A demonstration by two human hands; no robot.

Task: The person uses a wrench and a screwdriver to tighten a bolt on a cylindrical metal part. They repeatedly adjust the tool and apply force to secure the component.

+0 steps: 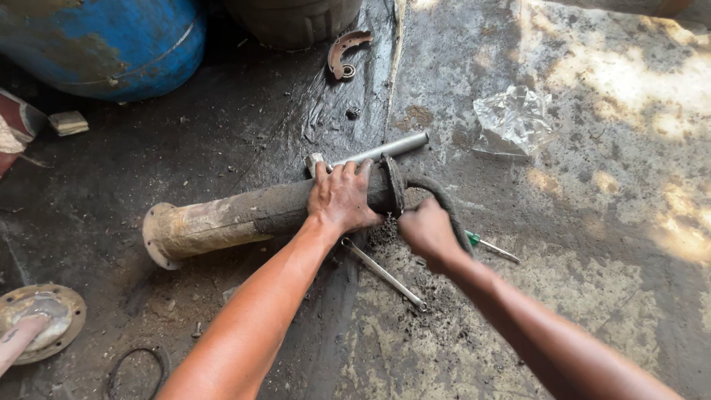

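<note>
Housing tube point(244, 215) lies on the floor, long axis left-right; I see my left hand point(341, 198) clamped over its flanged right end, right hand point(428, 231) closed on the rubber hose point(444, 201) beside it.

Long dirty axle tube point(259, 215), caked in brown mud and black grease. Lying flat on the oily concrete floor point(578, 281), running from a round flange at lower left up to a dark collar at its right end. Gripped from above near that collar by the left hand point(341, 198), fingers point(348, 170) wrapped over the top.

Black rubber ring point(444, 204), thick, grimy and bent into an arc. Curving out from the collar end of the tube and down to the right. Held at its lower part by the right hand point(428, 231), closed around it just beside the tube's end. Loose black grit scattered on the floor directly beneath.
</note>
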